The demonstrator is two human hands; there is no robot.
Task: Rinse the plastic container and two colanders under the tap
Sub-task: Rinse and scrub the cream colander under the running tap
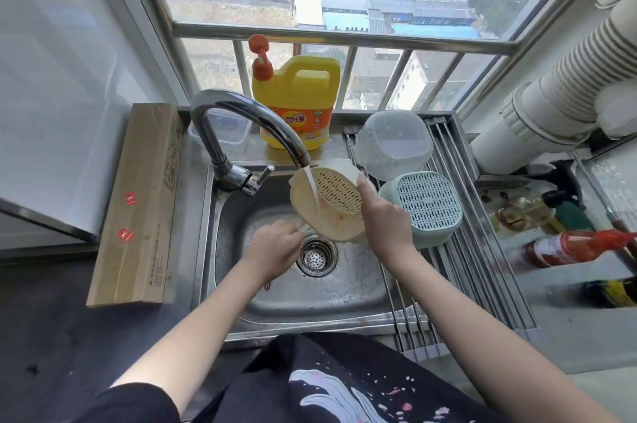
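Observation:
A beige colander [331,205] is tilted on its side over the sink [310,295], its perforated base facing me. Water from the tap [248,119] runs down its outer wall. My right hand [382,215] grips its right rim, thumb up along the edge. My left hand [275,243] holds its lower left rim, near the drain [316,257]. A pale green colander [427,209] lies upside down on the drying rack [482,250]. A clear plastic container [393,143] rests inverted behind it.
A yellow detergent jug [296,102] stands behind the tap beside a small clear box [231,129]. A long cardboard box [138,205] lies left of the sink. Sauce bottles [579,246] crowd the counter at right. White pipes [558,105] rise at the far right.

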